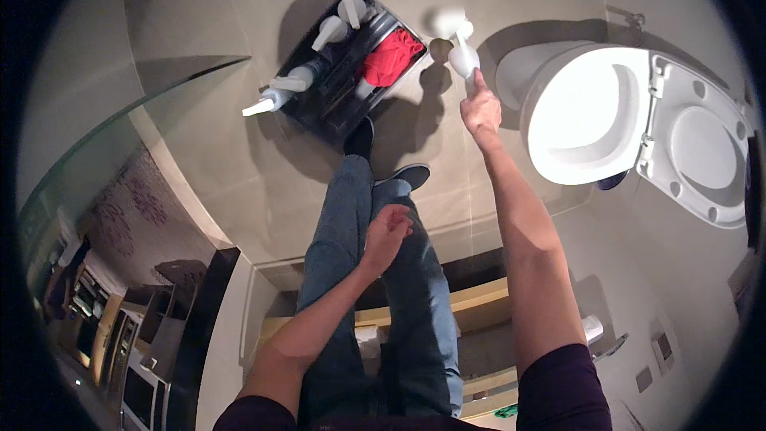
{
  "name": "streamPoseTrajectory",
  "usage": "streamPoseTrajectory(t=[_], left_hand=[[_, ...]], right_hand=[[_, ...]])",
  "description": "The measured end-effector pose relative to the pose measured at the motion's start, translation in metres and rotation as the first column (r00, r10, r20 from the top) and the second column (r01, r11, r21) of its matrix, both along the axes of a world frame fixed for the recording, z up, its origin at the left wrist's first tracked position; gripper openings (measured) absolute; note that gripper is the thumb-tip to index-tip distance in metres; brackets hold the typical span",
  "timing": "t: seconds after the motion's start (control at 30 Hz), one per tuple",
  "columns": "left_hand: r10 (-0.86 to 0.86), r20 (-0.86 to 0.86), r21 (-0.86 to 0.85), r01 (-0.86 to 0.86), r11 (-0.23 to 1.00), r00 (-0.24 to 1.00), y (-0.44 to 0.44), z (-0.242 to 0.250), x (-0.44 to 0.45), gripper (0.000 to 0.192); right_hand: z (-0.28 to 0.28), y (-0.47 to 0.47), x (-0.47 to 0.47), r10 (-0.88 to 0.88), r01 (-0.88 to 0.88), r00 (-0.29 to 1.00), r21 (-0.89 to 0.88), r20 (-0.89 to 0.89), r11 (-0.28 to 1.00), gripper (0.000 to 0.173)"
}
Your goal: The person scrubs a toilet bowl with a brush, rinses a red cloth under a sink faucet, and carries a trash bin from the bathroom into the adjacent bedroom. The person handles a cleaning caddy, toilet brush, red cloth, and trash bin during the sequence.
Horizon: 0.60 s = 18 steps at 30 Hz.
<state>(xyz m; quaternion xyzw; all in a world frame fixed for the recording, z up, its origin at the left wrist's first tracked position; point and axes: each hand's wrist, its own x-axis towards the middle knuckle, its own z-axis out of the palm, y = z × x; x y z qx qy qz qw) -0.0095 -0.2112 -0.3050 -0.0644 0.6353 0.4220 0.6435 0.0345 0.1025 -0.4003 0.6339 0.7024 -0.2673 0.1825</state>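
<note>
My right hand [480, 109] is stretched forward, its fingers around the near end of a white plastic implement [464, 61]. The implement's far part is overexposed and blurred, so I cannot tell its exact kind. My left hand [388, 238] hangs over my jeans, fingers loosely bent, holding nothing visible. Ahead on the floor stands a black plastic caddy [335, 93] with several bottles with white trigger heads [331, 32] and a crumpled red cloth [392, 58]. Right of my right forearm is a white toilet bowl [541, 131], its seat and lid [703, 143] raised.
A curved glass panel [119, 123] stands at the left. My shoes [413, 175] are on the tiled floor [443, 203] near the caddy. Behind my legs runs a pale wooden shelf edge [479, 296]. A wall-mounted fitting [637, 19] is beyond the toilet.
</note>
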Motion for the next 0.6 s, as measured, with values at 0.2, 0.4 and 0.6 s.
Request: streamPoseTrajectory(t=[0.2, 0.4, 0.6], left_hand=[[-0.007, 0.007, 0.015, 0.006, 1.0, 1.0, 0.016, -0.021, 0.006, 0.021], [-0.09, 0.015, -0.011, 0.09, 0.996, 0.996, 0.023, -0.027, 0.021, 0.021], [-0.088, 0.056, -0.054, 0.091, 0.994, 0.995, 0.025, -0.028, 0.028, 0.021]], right_hand=[[-0.038, -0.073, 0.052, 0.161, -0.142, 0.974, -0.121, 0.161, 0.982, 0.077], [-0.024, -0.097, 0.13, 0.129, -0.096, 0.954, -0.132, 0.271, 0.987, 0.087], [-0.045, -0.041, 0.085, -0.15, 0.15, 0.989, 0.087, 0.0, 0.985, 0.087]])
